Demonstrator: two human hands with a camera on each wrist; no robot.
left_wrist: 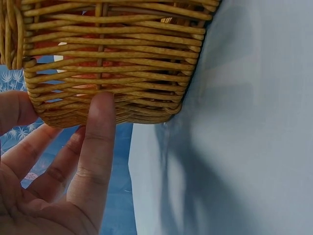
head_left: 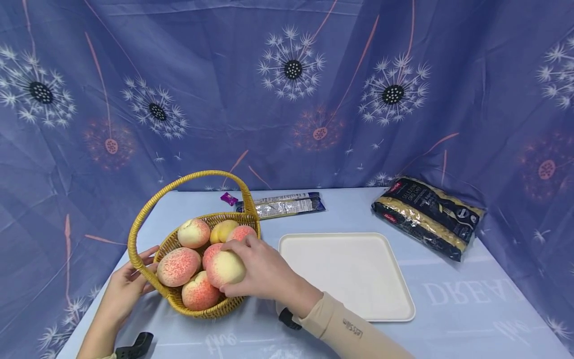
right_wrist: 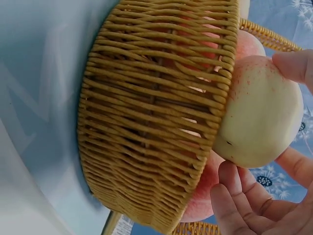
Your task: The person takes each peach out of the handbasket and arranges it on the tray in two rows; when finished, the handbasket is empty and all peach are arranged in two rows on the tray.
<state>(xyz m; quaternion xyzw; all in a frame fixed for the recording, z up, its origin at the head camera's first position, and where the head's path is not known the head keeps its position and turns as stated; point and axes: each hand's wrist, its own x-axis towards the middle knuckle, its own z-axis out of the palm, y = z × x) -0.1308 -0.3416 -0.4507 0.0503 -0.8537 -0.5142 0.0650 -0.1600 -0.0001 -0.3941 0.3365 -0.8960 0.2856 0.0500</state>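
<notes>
A pale yellow-and-pink peach [head_left: 227, 269] is pinched between the thumb and fingers of my right hand [head_left: 265, 271], at the right rim of a wicker basket [head_left: 213, 311]. In the right wrist view this peach [right_wrist: 264, 115] sits against the rim. Several red-speckled peaches, one of them a large peach [head_left: 179, 267] at the left, fill the basket, with a yellow fruit [head_left: 221, 232] towards the back. My left hand [head_left: 125, 291] touches the basket's left side; in the left wrist view its extended fingers rest against the woven wall [left_wrist: 117, 54].
A white tray [head_left: 343, 279] lies right of the basket, partly behind my right forearm. At the back are a purple-wrapped candy [head_left: 229, 199] and a long, flat plastic packet [head_left: 291, 205]. A dark pasta bag [head_left: 426, 214] lies back right. The basket handle [head_left: 148, 207] arches overhead.
</notes>
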